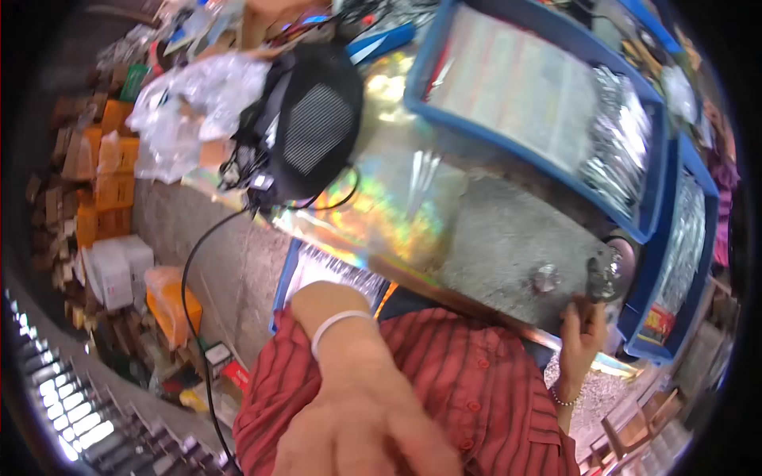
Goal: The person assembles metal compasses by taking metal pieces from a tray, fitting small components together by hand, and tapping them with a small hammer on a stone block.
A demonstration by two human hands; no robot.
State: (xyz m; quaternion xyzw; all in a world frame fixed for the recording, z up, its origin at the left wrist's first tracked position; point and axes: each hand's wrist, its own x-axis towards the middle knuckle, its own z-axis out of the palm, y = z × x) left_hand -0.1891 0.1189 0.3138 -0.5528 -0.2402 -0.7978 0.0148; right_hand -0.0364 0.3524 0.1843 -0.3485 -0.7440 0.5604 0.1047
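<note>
Close to the camera at the bottom, my left hand point(365, 436) is large and blurred, with a white band on its wrist. The frame's edge cuts off its fingers, so what they do is hidden. On the right, my right hand point(583, 333), with a beaded bracelet, is at the table's front edge. Its thumb and fingers close around something small and dark, too unclear to name. Just beyond its fingertips is a dark, shiny object point(605, 274). A small clear plastic piece point(546, 278) lies on the grey tabletop point(504, 238) to the left of that hand.
A blue tray point(524, 163) holds flat packets and shiny silvery pieces. Another blue tray point(631, 341) stands at the right. A black mesh-backed device point(317, 123) with cables and crumpled clear plastic point(194, 103) are at the upper left. Orange boxes point(115, 190) are stacked at the far left.
</note>
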